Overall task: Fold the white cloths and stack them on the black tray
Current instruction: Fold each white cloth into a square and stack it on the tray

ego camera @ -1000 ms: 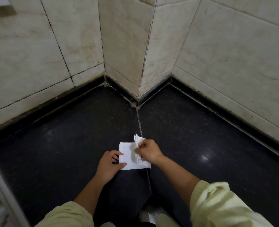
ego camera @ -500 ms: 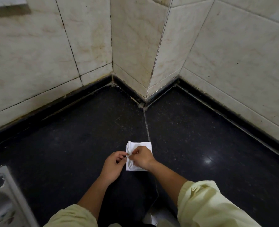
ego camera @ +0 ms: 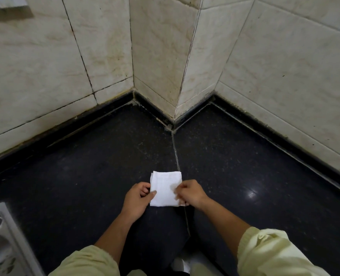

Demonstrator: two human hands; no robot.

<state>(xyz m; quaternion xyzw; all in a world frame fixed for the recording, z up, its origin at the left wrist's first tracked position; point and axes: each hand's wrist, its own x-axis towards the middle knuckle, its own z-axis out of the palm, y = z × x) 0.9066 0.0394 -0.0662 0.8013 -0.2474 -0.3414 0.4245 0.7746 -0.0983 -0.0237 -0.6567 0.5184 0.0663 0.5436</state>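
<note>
Below, black stone surface (ego camera: 81,186) under white cloth (ego camera: 165,189); cream-tiled walls (ego camera: 274,76).

The flap that the right hand (ego camera: 191,193) held raised a second ago is now down, so the cloth (ego camera: 165,188) lies flat on the counter (ego camera: 85,186) as a narrower, neat square instead of a wide sheet with a standing fold. The hands, which met at its left edge half a second ago, are now apart. The left hand (ego camera: 137,200) pinches the left edge, thumb on top, and the right hand pinches the right edge.
</note>
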